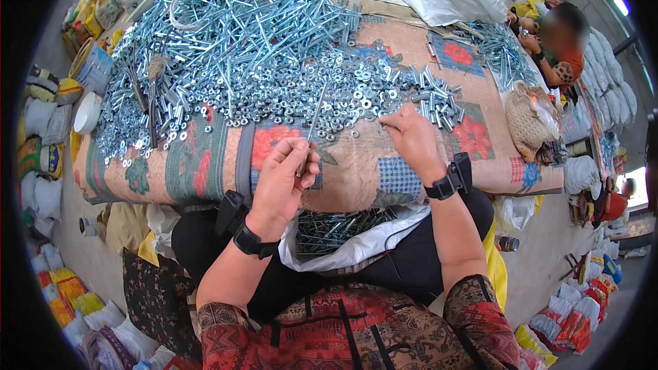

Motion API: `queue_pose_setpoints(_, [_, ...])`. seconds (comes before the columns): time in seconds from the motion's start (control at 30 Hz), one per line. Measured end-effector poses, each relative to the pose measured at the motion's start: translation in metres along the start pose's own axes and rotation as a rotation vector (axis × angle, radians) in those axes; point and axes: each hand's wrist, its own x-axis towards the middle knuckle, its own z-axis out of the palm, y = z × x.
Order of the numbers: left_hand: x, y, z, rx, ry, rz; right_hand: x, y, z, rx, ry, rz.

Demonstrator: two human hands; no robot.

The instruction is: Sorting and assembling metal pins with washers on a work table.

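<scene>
My left hand (pixel 288 168) is closed around the lower end of a long thin metal bolt (pixel 317 115), which points up and away over the table's near side. To the right, my right hand (pixel 413 138) has its thumb and fingertips pinched together, low over the cloth at the near edge of the loose nuts and washers (pixel 329 96). What sits between those fingertips, if anything, is too small to make out. Short metal sleeves (pixel 439 99) lie just beyond and right of this hand.
A big heap of long bolts (pixel 240 14) covers the far left of the patterned cloth (pixel 349 171). An open white sack (pixel 349 257) between my legs holds dark bolts (pixel 336 233). A woven bag (pixel 528 123) stands at right. Another person (pixel 565 41) sits at far right.
</scene>
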Motion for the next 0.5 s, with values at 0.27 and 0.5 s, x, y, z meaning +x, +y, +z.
queue_pose_setpoints(0.27, [-0.001, 0.001, -0.007, -0.056, 0.032, 0.003, 0.008, -0.001, 0.002, -0.242, -0.071, -0.149])
queue_pose_setpoints(0.5, [-0.002, 0.003, -0.005, 0.01, 0.031, 0.0, 0.012, -0.034, 0.009, 0.545, -0.183, 0.379])
